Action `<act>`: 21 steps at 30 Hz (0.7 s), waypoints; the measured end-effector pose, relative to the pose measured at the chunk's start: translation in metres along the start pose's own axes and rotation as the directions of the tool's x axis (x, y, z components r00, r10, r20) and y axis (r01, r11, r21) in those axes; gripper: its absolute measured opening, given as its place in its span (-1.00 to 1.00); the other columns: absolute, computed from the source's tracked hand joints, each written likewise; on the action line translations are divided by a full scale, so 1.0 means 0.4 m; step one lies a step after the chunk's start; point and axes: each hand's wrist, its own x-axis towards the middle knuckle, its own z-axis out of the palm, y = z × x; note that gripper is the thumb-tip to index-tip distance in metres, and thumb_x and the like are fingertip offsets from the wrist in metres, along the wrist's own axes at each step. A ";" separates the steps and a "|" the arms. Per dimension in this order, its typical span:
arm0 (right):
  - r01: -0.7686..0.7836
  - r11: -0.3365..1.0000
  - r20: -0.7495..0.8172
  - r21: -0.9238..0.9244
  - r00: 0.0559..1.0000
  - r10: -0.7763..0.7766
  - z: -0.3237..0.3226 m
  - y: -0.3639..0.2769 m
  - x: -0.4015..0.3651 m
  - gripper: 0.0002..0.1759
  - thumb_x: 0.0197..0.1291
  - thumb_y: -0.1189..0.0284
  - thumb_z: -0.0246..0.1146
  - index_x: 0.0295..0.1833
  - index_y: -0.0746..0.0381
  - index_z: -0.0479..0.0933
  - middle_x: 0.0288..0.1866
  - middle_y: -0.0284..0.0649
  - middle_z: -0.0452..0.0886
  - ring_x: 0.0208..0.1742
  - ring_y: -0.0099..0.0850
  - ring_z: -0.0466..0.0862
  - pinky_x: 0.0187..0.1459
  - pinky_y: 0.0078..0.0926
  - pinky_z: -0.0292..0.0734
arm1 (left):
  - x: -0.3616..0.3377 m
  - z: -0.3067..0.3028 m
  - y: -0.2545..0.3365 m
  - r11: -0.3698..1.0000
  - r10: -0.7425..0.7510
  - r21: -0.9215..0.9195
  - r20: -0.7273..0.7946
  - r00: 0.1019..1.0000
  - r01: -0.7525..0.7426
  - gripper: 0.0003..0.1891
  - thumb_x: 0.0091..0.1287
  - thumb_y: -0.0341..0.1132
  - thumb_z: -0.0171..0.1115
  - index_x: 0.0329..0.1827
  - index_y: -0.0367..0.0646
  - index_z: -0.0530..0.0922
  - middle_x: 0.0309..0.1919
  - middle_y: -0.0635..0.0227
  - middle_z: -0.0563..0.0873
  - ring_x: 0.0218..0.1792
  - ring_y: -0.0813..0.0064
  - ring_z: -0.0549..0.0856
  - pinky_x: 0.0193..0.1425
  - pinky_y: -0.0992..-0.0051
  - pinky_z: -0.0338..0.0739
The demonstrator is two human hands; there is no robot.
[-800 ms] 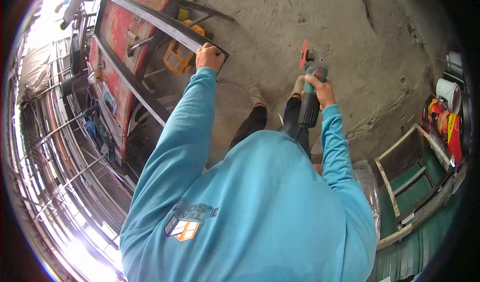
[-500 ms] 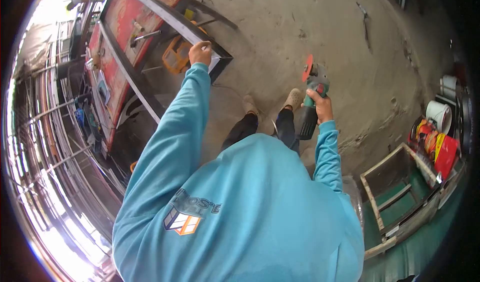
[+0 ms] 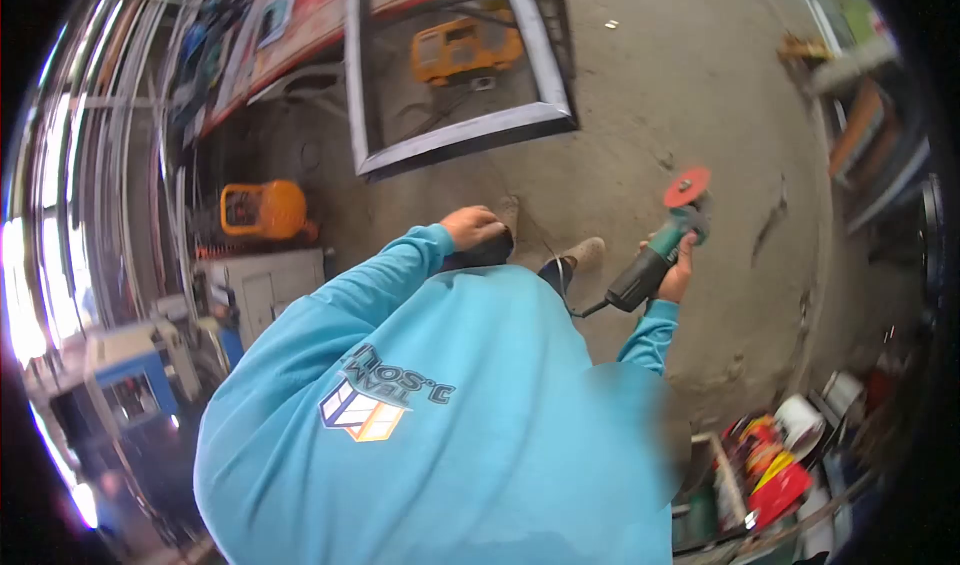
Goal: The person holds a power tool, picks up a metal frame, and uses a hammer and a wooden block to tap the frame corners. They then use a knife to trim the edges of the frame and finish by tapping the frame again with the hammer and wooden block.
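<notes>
My right hand [image 3: 677,270] is wrapped around a green and black angle grinder [image 3: 660,255]. The grinder's red disc [image 3: 688,187] points away from me and its cord trails back from the black end. In front of my body, my left hand [image 3: 474,228] is over my dark trouser leg, apart from the metal frame. Its fingers are curled together, and whatever they may hold is hidden. Ahead is a grey metal frame [image 3: 470,131], its near corners overhanging the edge of a red-topped table [image 3: 330,15].
An orange power tool or case [image 3: 465,50] shows through the frame. Another orange machine [image 3: 265,212] rests on a grey cabinet [image 3: 265,280] at left. Long metal bars stand along the left side. A white bucket [image 3: 800,423] and a red and yellow bag [image 3: 770,475] lie at lower right.
My left hand has come off the metal frame and back toward my body. The view has turned left. The grinder stays in my right hand, its disc now facing more upward.
</notes>
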 end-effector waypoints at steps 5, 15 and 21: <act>-0.007 0.992 0.103 0.125 0.995 -0.006 0.144 -0.002 0.011 -0.21 0.30 -0.32 0.01 -0.10 0.31 0.51 -0.32 -0.08 0.66 -0.43 -0.29 0.68 -0.36 -0.39 0.65 | -0.083 0.005 0.099 0.987 -0.051 -0.147 0.145 0.988 0.072 -0.46 0.48 0.09 0.03 0.11 -0.25 0.63 0.08 0.05 0.66 0.16 0.10 0.59 0.28 0.27 0.45; -0.022 0.995 0.289 0.101 0.957 -0.009 0.496 0.086 -0.063 -0.26 0.35 -0.26 -0.03 -0.14 0.29 0.52 -0.31 -0.11 0.65 -0.34 -0.27 0.70 -0.28 -0.30 0.64 | -0.161 -0.078 0.230 0.805 0.232 -0.587 0.165 0.959 -0.093 -0.29 0.32 0.10 0.31 0.31 -0.28 0.36 -0.02 0.09 0.65 0.02 0.35 0.66 0.10 0.33 0.55; 0.160 0.987 0.278 0.011 0.948 -0.157 0.692 0.250 -0.168 -0.62 0.31 0.20 0.25 0.01 0.29 0.46 -0.29 -0.11 0.65 -0.34 -0.25 0.70 -0.26 -0.30 0.65 | -0.247 -0.161 0.040 0.774 0.256 -0.559 -0.154 0.954 -0.298 -0.30 0.11 -0.15 0.54 0.20 -0.32 0.37 -0.08 0.12 0.65 -0.01 0.36 0.66 0.11 0.38 0.55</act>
